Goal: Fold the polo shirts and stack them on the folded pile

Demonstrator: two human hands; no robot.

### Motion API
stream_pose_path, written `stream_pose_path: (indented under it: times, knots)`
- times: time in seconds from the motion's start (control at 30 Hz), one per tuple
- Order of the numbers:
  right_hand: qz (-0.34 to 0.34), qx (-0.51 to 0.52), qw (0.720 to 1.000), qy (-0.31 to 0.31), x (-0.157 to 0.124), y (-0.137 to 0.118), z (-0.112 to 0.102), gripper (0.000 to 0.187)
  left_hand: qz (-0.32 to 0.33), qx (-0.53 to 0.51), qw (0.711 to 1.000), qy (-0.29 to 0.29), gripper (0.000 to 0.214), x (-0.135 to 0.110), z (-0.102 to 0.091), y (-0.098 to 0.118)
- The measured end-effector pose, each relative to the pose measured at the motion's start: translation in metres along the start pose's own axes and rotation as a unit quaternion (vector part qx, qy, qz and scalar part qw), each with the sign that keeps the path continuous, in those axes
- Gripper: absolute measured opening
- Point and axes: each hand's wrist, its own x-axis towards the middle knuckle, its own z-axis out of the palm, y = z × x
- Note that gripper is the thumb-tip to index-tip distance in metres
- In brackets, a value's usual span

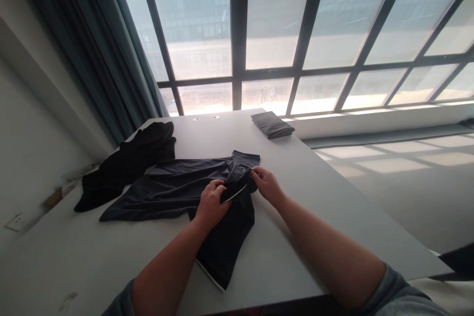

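Observation:
A dark navy garment [174, 187] lies spread across the grey table [318, 197], one part trailing toward the near edge with a thin white trim. My left hand [212, 203] pinches a fold of this cloth near its white-edged hem. My right hand [267, 185] grips the same fold just to the right, fingers curled on the fabric. Both hands are close together over the garment's middle.
A crumpled black garment [129, 160] lies at the table's left. A folded striped cloth [272, 125] sits at the far edge by the window. Dark curtain [92, 49] hangs at left. The table's right edge drops to an open sunlit floor.

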Motion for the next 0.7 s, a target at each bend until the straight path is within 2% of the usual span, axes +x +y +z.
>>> stream_pose_path:
  times: [0.07, 0.2, 0.3, 0.4, 0.5, 0.53, 0.6, 0.67, 0.7]
  knots:
    - [0.012, 0.006, 1.000, -0.025, 0.001, 0.000, -0.001, 0.052, -0.045, -0.020, 0.999, 0.020, 0.010, 0.002, -0.001, -0.006]
    - [-0.003, -0.012, 0.990, -0.142, -0.001, -0.002, 0.000, 0.058, -0.113, -0.065, 0.991, 0.035, 0.011, 0.008, -0.008, -0.013]
    - [-0.008, -0.041, 0.975, -0.220, -0.005, 0.000, 0.002, 0.066, -0.124, -0.119, 0.985, 0.030, 0.014, 0.009, -0.012, -0.011]
    - [0.023, -0.058, 0.965, -0.253, -0.007, 0.004, 0.003, 0.076, -0.048, -0.184, 0.981, 0.040, 0.014, 0.007, -0.012, -0.004]
    - [0.031, -0.034, 0.971, -0.233, -0.006, 0.005, 0.002, 0.077, 0.053, -0.203, 0.977, 0.032, 0.018, 0.003, -0.011, 0.005]
    - [0.016, -0.023, 0.974, -0.227, -0.006, 0.003, 0.002, 0.073, 0.078, -0.201, 0.976, 0.023, 0.019, 0.001, -0.011, 0.008]
    - [-0.038, -0.017, 0.976, -0.216, -0.005, 0.000, 0.003, 0.053, 0.114, -0.192, 0.975, -0.011, 0.027, -0.002, -0.011, 0.012]
    - [-0.091, -0.027, 0.975, -0.201, -0.005, -0.004, 0.004, 0.031, 0.132, -0.178, 0.974, -0.055, 0.037, -0.004, -0.011, 0.015]
    - [-0.105, -0.035, 0.975, -0.193, -0.006, -0.005, 0.005, 0.027, 0.134, -0.170, 0.973, -0.076, 0.039, -0.005, -0.011, 0.015]
